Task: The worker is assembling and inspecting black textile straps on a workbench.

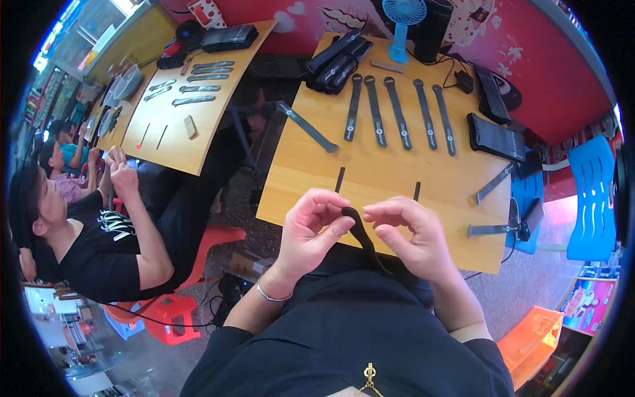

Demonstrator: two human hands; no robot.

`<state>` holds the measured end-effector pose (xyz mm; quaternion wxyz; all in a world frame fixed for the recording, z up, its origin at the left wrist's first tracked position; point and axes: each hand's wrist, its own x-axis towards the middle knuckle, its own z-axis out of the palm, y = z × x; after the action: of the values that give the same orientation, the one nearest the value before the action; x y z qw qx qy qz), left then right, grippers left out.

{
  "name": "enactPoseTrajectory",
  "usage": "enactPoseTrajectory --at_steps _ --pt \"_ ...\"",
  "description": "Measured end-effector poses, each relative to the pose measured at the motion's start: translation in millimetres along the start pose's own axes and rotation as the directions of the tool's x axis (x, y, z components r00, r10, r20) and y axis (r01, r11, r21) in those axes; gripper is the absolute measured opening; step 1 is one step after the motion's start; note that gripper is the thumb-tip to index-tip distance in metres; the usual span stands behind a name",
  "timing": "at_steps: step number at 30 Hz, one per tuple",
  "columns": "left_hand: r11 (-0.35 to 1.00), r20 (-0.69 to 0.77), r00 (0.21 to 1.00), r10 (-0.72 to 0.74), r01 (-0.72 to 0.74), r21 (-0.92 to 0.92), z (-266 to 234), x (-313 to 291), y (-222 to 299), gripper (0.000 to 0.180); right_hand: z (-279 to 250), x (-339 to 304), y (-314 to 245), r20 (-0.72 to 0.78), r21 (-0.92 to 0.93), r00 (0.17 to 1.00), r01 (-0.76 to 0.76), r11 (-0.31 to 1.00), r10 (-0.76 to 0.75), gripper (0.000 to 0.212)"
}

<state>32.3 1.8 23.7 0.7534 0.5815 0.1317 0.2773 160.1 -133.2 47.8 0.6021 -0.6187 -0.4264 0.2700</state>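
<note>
Black and curved, slopes down as a strap (363, 235) at the near edge of the worktop (377, 164), pinched by its top in the grip of the left hand (307, 231), seemingly to steady that end. Holds the right hand (420, 241) with fingers and thumb spread just beside it. Shows other straps (398, 112) laid apart toward the worktop's far side, probably to avoid overlap.

Bare left hand (309, 233) pinching narrow black fabric strap (361, 233); bare right hand (418, 238) just beside, fingers parted; tan wood-topped table (297, 178) beyond.
</note>
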Motion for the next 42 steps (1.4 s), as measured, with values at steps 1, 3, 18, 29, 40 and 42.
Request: enactPoseTrajectory --at_steps 1,3,18,29,40,42 --pt "1.000 0.007 1.000 0.005 -0.004 -0.003 1.5 1.3 -1.6 0.018 0.5 2.7 -4.0 0.004 -0.032 1.000 0.030 0.999 -0.030 0.020" --pt "0.930 0.041 0.970 0.241 -0.242 0.276 4.6 -0.7 -4.1 0.021 2.4 -0.7 -6.7 0.009 -0.074 0.999 0.040 0.996 -0.039 0.020" --pt "0.961 0.073 0.989 0.128 -0.142 0.239 8.9 5.6 -6.2 0.020 -2.3 0.8 3.5 -0.078 0.056 0.995 -0.060 0.997 0.064 0.011" --pt "0.977 0.100 0.984 0.149 -0.162 0.140 3.5 4.6 -15.9 0.024 -0.8 3.6 2.9 -0.073 -0.006 0.996 -0.058 0.998 0.057 0.010" --pt "0.744 0.284 0.900 0.330 -0.433 0.509 -2.9 10.8 3.6 0.019 0.1 2.2 -8.5 -0.051 -0.047 0.993 -0.108 0.993 0.106 0.009" --pt "0.734 0.318 0.889 0.330 -0.454 0.505 -4.6 10.7 5.3 0.019 0.1 2.7 -10.2 -0.036 -0.012 0.991 -0.130 0.991 0.129 0.009"
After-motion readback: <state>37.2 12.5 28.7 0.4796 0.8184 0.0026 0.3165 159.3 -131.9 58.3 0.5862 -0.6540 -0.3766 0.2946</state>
